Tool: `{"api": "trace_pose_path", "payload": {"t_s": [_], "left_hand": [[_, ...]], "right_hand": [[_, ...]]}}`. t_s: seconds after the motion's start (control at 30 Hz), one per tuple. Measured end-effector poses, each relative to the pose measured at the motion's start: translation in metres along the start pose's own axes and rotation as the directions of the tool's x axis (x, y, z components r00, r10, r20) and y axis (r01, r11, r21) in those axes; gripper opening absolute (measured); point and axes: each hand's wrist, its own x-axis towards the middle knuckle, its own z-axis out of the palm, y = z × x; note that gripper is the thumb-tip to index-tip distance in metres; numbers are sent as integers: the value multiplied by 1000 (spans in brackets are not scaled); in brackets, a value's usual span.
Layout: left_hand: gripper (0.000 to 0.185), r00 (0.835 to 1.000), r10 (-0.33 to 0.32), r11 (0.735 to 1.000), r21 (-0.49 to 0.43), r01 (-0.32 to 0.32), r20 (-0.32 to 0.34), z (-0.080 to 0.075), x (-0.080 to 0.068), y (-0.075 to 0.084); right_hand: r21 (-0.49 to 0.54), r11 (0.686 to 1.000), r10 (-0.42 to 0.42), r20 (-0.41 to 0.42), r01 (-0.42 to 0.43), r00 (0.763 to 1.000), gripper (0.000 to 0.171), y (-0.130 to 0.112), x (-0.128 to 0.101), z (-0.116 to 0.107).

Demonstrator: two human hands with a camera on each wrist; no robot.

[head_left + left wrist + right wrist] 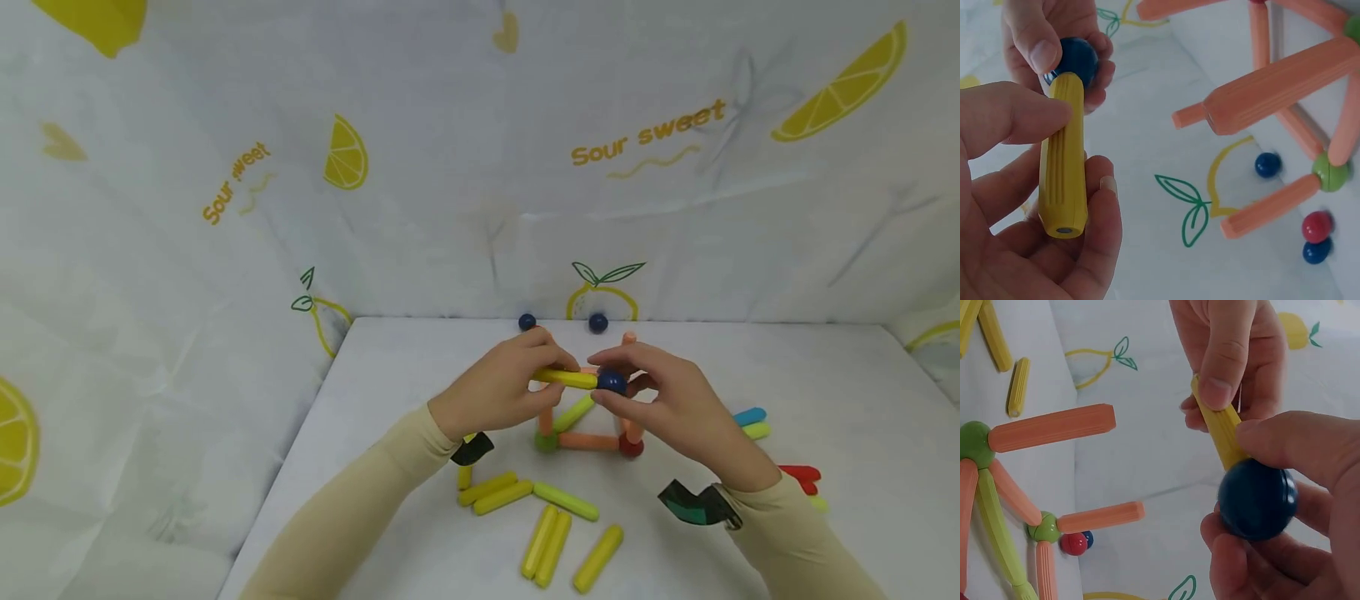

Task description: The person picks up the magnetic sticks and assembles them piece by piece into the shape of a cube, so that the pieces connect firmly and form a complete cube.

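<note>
In the left wrist view, a yellow magnetic rod (1063, 169) is held by my left hand (506, 383), thumb on one side and fingers curled on the other. At the rod's far end sits a dark blue ball (1257, 500), touching it. My right hand (667, 404) pinches that ball between thumb and fingers. Just below both hands stands a frame of orange rods (588, 442) with a green ball (546, 442) and a red ball (632, 447) at its near corners. Orange rods (1054, 427) rise from its green corner balls. The hands partly hide the frame in the head view.
Two blue balls (597, 323) show at the table's back edge; a red ball (1317, 227) is beside one. Several loose yellow rods (553, 546) lie in front, near a lime rod (566, 502). Blue (750, 416) and red pieces (802, 475) lie at the right.
</note>
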Motion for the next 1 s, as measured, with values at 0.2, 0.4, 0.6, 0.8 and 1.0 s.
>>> {"api": "trace_pose_path", "payload": {"t_s": [0.2, 0.4, 0.6, 0.8, 1.0], "left_hand": [[27, 1000, -24, 994, -107, 25, 4, -4, 13, -12], [25, 940, -323, 934, -202, 296, -115, -6, 39, -79], [34, 898, -439, 897, 42, 439, -4, 24, 65, -140], [46, 892, -447, 876, 235, 421, 71, 49, 69, -165], [37, 855, -515, 849, 176, 499, 62, 56, 58, -173]], "right_hand": [[-65, 998, 22, -26, -24, 999, 24, 0, 3, 0], [-102, 992, 67, -57, -72, 996, 21, 6, 0, -13], [-64, 993, 100, -52, -103, 994, 20, 6, -6, -21], [-57, 992, 115, -39, -117, 993, 20, 6, -7, -21], [-81, 987, 135, -34, -137, 990, 21, 7, -8, -22]]}}
